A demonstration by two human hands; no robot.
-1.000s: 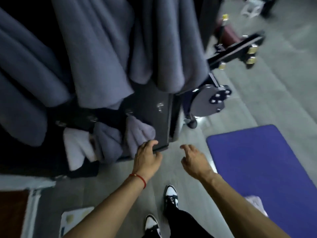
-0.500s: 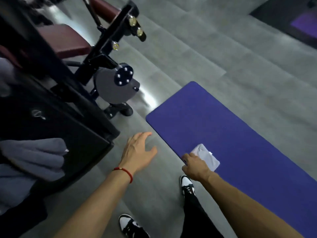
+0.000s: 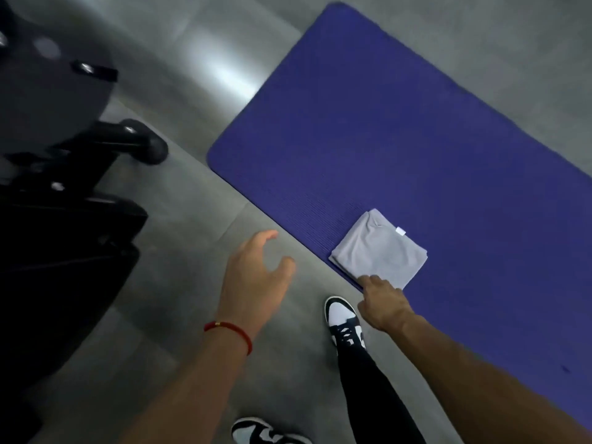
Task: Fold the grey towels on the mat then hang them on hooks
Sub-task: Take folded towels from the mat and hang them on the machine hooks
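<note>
Head view: right hand above folded towel (purple mat).

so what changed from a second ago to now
The view swung from the rack of hung towels down to the purple mat. The right hand has reached down to the near edge of the folded grey towel; whether it grips yet is unclear. The left hand, earlier at the rack, now hovers open above the floor. The towel stays folded on the mat.

L hand reaches fwd, palm down, fingers spread & loosely bent, holding nothing; red cord bracelet on wrist. R hand lower, arm extended, fingers curled down, knuckles up; grip can't be told.
</note>
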